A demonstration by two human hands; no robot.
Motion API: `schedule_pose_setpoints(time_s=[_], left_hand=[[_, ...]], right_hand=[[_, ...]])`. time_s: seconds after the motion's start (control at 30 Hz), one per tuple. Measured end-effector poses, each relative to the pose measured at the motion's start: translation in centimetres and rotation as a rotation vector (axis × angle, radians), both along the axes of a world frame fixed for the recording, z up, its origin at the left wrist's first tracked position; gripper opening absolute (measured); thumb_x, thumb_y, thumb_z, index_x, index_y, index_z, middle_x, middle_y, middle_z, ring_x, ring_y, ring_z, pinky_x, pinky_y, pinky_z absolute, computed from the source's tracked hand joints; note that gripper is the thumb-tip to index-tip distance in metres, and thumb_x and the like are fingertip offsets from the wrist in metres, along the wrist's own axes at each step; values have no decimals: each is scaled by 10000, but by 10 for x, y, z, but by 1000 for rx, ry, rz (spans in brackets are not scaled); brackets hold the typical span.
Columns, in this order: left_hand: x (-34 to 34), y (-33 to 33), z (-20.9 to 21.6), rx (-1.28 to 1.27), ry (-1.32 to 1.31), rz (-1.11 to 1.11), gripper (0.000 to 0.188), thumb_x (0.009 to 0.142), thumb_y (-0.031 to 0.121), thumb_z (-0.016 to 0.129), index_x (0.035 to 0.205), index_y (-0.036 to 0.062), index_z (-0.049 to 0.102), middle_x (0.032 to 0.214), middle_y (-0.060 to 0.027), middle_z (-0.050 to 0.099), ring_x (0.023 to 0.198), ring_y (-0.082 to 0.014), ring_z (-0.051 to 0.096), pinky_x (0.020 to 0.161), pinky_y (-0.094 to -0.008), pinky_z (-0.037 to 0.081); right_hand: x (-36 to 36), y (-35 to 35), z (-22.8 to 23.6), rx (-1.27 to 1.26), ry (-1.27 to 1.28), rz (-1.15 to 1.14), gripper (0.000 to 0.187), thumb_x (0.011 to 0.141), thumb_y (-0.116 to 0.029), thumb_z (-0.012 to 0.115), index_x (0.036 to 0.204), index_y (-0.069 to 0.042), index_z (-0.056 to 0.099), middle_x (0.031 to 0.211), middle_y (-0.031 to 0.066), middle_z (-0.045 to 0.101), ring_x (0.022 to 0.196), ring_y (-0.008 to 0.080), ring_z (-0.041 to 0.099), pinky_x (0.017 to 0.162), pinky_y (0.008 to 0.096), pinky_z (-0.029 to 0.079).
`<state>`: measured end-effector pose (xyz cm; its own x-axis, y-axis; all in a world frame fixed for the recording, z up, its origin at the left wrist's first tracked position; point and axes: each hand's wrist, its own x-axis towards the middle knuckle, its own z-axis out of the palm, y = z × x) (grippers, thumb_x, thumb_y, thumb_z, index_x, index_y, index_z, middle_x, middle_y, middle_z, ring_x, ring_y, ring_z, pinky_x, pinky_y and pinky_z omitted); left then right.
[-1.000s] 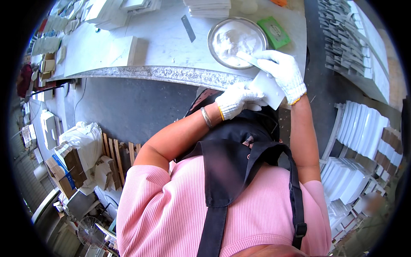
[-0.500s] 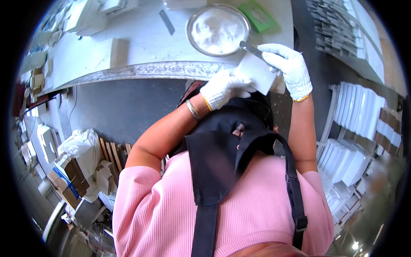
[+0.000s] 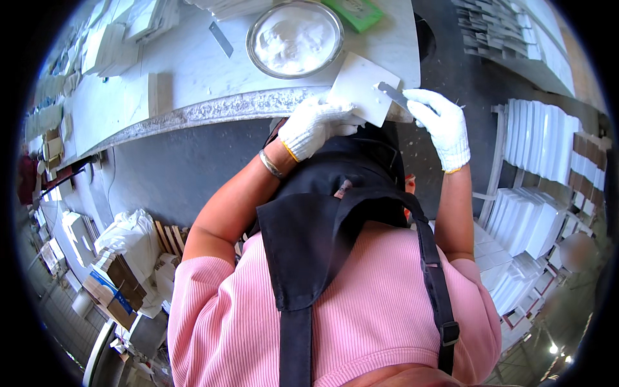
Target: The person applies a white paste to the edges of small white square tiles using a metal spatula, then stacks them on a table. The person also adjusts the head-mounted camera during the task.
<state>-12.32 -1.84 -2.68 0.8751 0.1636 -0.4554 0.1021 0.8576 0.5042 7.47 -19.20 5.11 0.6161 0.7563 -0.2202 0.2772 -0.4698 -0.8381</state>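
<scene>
My left hand [image 3: 314,128], in a white knitted glove, grips a square white tile [image 3: 356,82] by its lower left edge. The tile is tilted in front of the table's edge. My right hand [image 3: 443,128], gloved likewise, is closed round a flat grey putty knife [image 3: 396,97]. A dab of white paste sits at the knife's tip, which lies over the right part of the tile's face; whether blade and tile touch I cannot tell. Beyond the tile stands a round metal bowl [image 3: 294,76] holding white paste [image 3: 293,42].
The white table [image 3: 200,80] bears a flat metal blade [image 3: 221,40], a green box [image 3: 353,13] and white stacks [image 3: 106,50] at the left. Racked white slabs [image 3: 538,145] stand at right. Cardboard boxes [image 3: 116,287] and a white bag [image 3: 132,235] lie lower left.
The knife has swung from beside the bowl's rim to over the tile, its tip now showing paste. My right hand is slightly lower; the tile's face is more fully in view.
</scene>
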Motion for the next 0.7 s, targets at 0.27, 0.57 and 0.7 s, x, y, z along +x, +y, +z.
schedule_pose_setpoints(time_s=[0.27, 0.57, 0.7], left_hand=[[1, -1, 4, 3, 10, 18, 235, 939, 77, 635, 1160, -3, 630, 1094, -125, 693, 988, -254, 694, 825, -360, 585], [0, -2, 0, -10, -5, 36, 243, 944, 87, 630, 1172, 3, 632, 1126, -124, 690, 1021, -258, 687, 825, -362, 585], [0, -2, 0, -1, -3, 32, 250, 944, 94, 634, 1179, 8, 631, 1128, -123, 690, 1022, -262, 688, 822, -366, 584]], right_hand=[[-3, 0, -2, 65, -679, 190, 202, 906, -146, 672, 1092, -135, 750, 951, 89, 709, 793, 277, 687, 690, 344, 549], [-9, -4, -2, -166, -469, 203, 302, 904, -262, 680, 1192, -178, 711, 984, 99, 716, 823, 268, 701, 708, 363, 565], [-5, -7, -4, -252, -531, 267, 336, 904, -295, 663, 1219, -184, 696, 976, 101, 712, 819, 264, 699, 712, 368, 567]])
